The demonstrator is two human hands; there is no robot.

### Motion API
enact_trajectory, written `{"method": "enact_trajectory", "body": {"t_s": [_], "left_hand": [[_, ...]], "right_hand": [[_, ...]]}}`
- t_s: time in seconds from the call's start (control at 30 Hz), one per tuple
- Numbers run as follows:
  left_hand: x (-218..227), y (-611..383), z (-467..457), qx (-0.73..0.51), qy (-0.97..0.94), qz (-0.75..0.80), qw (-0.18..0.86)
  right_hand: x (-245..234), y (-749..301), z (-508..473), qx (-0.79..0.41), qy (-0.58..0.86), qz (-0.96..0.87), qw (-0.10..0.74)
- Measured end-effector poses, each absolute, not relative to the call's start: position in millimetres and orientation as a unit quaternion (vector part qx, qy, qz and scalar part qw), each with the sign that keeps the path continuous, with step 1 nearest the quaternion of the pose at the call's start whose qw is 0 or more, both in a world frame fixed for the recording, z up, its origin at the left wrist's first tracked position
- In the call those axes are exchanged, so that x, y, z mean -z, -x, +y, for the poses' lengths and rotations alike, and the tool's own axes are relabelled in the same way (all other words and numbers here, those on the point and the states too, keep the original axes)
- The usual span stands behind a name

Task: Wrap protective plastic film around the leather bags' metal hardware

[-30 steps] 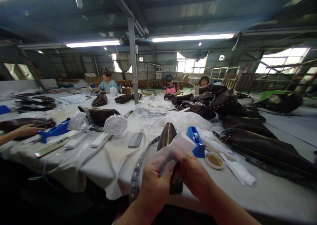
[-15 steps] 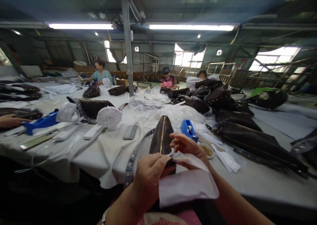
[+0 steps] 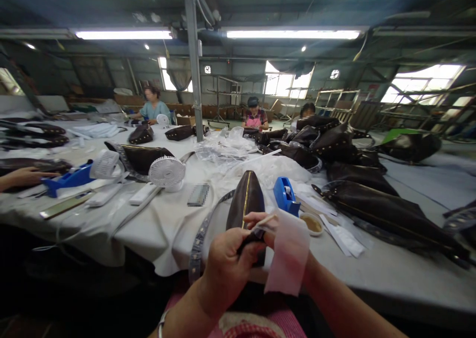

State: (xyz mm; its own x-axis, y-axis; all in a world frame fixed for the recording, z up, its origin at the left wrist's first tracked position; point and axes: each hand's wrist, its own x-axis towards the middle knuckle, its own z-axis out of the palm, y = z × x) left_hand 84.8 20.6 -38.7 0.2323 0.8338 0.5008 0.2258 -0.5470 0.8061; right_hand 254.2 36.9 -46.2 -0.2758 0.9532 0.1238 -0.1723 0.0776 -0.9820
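Note:
A dark brown leather bag [image 3: 247, 199] with a gold zip stands on end at the near edge of the white-covered table [image 3: 372, 271]. My left hand [image 3: 226, 266] is closed around its lower end. My right hand [image 3: 266, 226] pinches a thin pale stick against the same spot, and a translucent white sheet [image 3: 288, 253] hangs from that hand, hiding most of it. A studded strap [image 3: 199, 241] trails down from the bag to the left.
A blue tape dispenser [image 3: 284, 195] and a small dish of brown paste [image 3: 311, 224] sit just behind the bag. Dark bags [image 3: 375, 204] pile up on the right. Small white fans [image 3: 166, 172] and plastic wrap lie mid-table. Another person's hand [image 3: 24, 178] rests at far left; three people sit at the far side.
The white sheet, held up between both hands a second ago, then spread flat, now hangs from my right hand. My right hand has closed in on the bag's lower end.

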Motion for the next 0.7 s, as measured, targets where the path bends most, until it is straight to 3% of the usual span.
{"method": "enact_trajectory", "body": {"t_s": [0.17,0.37,0.57,0.7], "left_hand": [[41,-94,26,-0.513,-0.548,0.468,0.467],[29,-84,31,-0.483,-0.544,0.402,0.557],[38,-78,38,-0.487,-0.530,0.411,0.559],[43,-82,41,-0.500,-0.528,0.467,0.503]], "right_hand": [[63,-242,45,-0.611,0.338,-0.500,0.512],[65,-250,47,-0.570,0.368,-0.518,0.521],[41,-245,42,-0.418,0.492,-0.567,0.511],[30,-251,34,-0.197,0.498,-0.681,0.500]]}}
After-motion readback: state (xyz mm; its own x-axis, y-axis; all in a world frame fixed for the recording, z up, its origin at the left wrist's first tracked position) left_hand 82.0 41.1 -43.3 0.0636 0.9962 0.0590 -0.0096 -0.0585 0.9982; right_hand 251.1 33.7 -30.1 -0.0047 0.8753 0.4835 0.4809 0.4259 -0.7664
